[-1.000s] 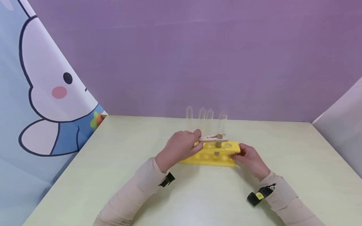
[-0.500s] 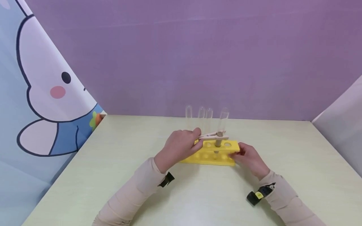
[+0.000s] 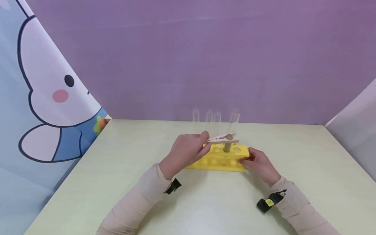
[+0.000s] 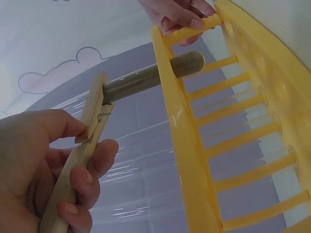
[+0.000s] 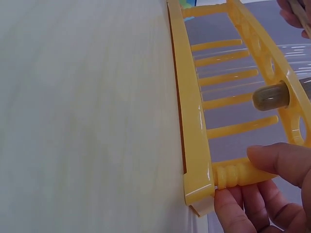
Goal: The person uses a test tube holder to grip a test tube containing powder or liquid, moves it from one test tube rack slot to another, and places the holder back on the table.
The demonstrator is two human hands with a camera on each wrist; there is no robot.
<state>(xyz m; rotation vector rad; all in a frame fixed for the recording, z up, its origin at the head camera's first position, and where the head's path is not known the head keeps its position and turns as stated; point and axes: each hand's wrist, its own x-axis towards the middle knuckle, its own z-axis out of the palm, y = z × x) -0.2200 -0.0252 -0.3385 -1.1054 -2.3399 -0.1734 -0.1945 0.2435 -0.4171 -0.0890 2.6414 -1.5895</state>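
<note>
My left hand (image 3: 188,148) grips a wooden test tube clamp (image 4: 80,158), whose jaws are around a glass test tube (image 3: 234,120). The tube is clear above, with grey-brown contents (image 4: 133,85) below the clamp. Its rounded bottom (image 5: 269,97) pokes through a hole in the upper plate of the yellow test tube rack (image 3: 215,165), short of the lower plate. At the rack's right end, my right hand (image 3: 261,165) holds the ridged end post (image 5: 238,174) between thumb and fingers. Part of the rack's left end is hidden behind my left hand.
Three clear test tubes (image 3: 195,120) stand at the back of the rack, rounded ends up. The rack rests on a pale table (image 3: 214,202). Behind is a purple backdrop (image 3: 188,65), and a cartoon-printed cloth (image 3: 44,137) hangs at the left.
The clamp and its test tube have risen a little, so less of the tube shows below the rack's upper plate. My right hand stays on the rack's end.
</note>
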